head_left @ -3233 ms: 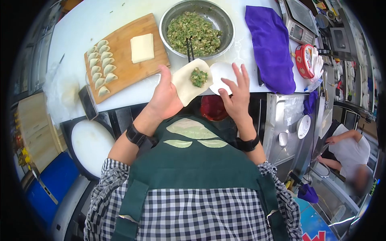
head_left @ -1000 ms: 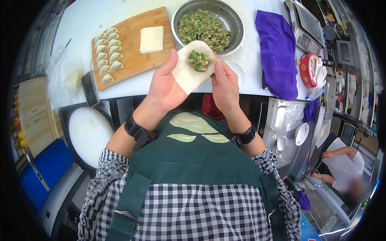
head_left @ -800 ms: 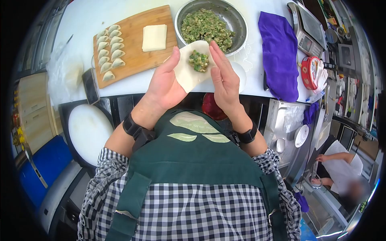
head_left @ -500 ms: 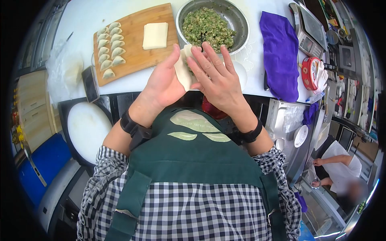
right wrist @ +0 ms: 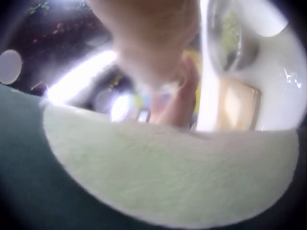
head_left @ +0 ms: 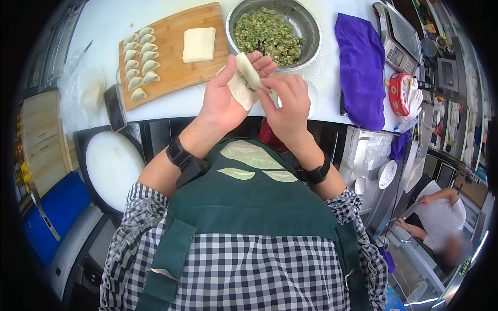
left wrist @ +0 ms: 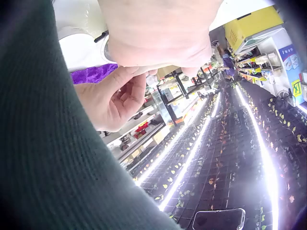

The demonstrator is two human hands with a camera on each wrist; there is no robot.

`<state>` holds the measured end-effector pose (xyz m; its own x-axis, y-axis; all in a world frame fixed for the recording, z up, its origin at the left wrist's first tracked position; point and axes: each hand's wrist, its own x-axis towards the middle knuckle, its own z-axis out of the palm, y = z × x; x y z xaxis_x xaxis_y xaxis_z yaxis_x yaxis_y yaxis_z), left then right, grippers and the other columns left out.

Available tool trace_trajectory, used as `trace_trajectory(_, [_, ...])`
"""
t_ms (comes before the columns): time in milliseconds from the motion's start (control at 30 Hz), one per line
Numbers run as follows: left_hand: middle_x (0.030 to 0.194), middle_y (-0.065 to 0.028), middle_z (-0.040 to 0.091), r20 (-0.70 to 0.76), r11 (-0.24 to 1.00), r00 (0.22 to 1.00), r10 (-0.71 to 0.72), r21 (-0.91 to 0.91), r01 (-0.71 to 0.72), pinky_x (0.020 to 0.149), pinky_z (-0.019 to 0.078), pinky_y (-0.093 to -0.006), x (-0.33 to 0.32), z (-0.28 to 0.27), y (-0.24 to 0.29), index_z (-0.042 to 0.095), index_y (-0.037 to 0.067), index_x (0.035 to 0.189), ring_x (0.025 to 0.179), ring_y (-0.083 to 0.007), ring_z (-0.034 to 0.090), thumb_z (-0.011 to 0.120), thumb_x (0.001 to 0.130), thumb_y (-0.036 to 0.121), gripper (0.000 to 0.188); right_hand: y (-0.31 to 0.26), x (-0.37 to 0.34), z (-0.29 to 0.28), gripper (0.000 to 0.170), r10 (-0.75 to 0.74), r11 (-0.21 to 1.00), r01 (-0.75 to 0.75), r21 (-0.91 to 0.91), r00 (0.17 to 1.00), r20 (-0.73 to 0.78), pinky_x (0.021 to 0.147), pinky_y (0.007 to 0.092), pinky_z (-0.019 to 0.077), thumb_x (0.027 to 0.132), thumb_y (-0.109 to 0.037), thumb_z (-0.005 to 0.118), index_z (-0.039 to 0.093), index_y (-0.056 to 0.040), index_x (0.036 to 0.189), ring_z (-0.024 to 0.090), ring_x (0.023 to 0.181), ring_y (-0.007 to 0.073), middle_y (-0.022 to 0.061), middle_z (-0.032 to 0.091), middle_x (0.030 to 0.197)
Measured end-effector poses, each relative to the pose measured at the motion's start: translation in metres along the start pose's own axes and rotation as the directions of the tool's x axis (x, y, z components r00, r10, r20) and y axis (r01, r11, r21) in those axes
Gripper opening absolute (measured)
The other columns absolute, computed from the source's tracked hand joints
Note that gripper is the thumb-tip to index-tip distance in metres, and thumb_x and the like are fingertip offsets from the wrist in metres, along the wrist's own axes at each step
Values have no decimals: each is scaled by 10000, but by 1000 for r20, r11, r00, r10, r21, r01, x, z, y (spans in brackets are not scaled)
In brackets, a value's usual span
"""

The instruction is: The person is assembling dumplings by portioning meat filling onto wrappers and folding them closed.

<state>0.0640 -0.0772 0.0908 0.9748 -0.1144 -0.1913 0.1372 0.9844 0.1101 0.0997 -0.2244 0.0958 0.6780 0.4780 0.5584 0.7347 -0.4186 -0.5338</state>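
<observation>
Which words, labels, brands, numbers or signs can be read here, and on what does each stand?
None reads with certainty.
Apron: faint lettering, too small.
Scale: display and keys, too small.
Yellow sign, left wrist view: green mark, unclear.
Blue poster there: white marks, blurred.

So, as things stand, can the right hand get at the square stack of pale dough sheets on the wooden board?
Probably not directly: the right hand pinches the half-folded pale dough wrapper, and the left hand, under that wrapper, sits between the right hand and the square dough stack.
</observation>
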Motion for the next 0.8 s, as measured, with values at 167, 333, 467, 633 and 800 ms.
trace_trajectory(167, [1293,-178,540,-212,926,963,166,369,-78,1125,349,-423,4,1,-6,462,-17,1286,1264,-320,482,490,990,206,371,-11,8,-9,266,-256,951,277,-140,955,149,755,379,429,737,-79,713,648,-63,994,564,840,253,64,594,897])
trace_trajectory(333, [1267,-187,557,-93,968,977,192,184,-173,1093,383,-412,5,-2,-1,473,-26,1268,1248,-312,495,482,977,141,335,-7,-3,2,201,598,429,-696,576,697,397,690,305,502,895,-189,686,619,-17,975,597,800,135,49,629,914])
trace_trajectory(467, [1334,-200,522,-156,932,958,239,314,-182,1108,374,-415,6,6,-2,448,-37,1310,1296,-312,467,442,997,154,367,-8,-6,14,166,606,-191,-638,746,521,601,706,294,543,946,-163,627,583,-3,938,631,808,138,70,628,909])
trace_trajectory(633, [1189,-186,614,-195,841,929,315,512,-177,981,490,-390,-4,2,7,511,-38,1227,1114,-275,610,458,1019,186,311,-16,8,16,171,733,65,-558,827,589,340,613,292,567,937,-123,631,567,34,955,647,779,161,96,631,915])
trace_trajectory(800, [1116,-170,649,-96,702,898,430,661,-266,864,568,-369,-4,0,10,509,-52,1218,1000,-236,663,470,1019,177,306,-13,11,17,153,733,206,-545,812,637,241,566,272,556,935,-91,624,567,48,963,640,700,154,103,640,884])
